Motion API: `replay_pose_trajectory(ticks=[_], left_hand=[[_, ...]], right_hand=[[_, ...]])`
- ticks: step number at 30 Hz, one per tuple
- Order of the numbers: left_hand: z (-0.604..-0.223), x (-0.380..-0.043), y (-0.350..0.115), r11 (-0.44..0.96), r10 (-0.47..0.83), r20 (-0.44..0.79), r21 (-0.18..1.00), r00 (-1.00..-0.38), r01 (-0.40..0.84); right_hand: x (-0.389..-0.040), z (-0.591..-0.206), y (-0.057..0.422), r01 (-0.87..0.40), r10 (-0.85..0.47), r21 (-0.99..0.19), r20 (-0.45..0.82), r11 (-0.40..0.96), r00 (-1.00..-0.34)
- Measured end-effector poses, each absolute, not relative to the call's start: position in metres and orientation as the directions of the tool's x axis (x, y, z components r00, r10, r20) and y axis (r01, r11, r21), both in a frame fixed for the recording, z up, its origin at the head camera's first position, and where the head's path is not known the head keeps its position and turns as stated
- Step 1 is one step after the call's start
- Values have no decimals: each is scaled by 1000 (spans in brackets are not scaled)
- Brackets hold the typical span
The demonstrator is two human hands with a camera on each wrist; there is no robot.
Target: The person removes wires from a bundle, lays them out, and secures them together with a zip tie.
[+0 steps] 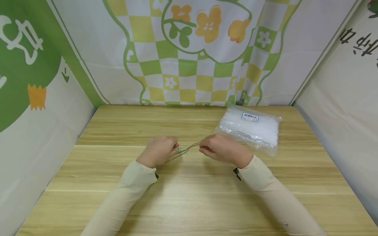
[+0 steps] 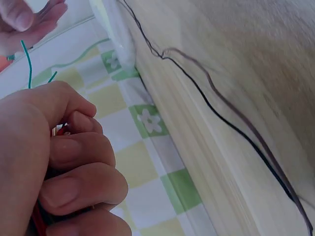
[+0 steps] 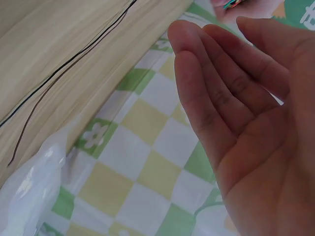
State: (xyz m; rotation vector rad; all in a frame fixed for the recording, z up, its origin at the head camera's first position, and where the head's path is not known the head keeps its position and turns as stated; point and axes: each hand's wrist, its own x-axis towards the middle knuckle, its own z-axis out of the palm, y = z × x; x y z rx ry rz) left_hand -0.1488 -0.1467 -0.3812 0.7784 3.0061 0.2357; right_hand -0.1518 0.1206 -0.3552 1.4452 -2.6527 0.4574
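Note:
My left hand curls round a small bundle of thin wires, with red wire showing at its fingertips. Green wire ends stick up past the thumb side in the left wrist view; the rest of the bundle is hidden in the fist. A black wire and a brown wire run long and loosely bent over the tabletop. My right hand is to the right, its fingertips overlapping the dark wires' far stretch in the head view. In the right wrist view its fingers are extended and loosely bent, holding nothing visible.
A clear plastic bag of white contents with a barcode label lies at the back right of the wooden table. Printed fabric hangs behind the table's back edge, and printed panels stand on both sides.

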Motion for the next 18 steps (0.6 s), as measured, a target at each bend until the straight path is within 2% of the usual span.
replay_pose_trajectory(ticks=[11, 18], left_hand=[[-387, -151, -124, 864, 473, 56, 165, -879, 475], [-388, -150, -113, 868, 466, 36, 173, -884, 465]], right_hand=[[-147, -357, 99, -857, -834, -262, 228, 444, -502], [-145, -355, 89, -841, -823, -283, 220, 461, -524]])
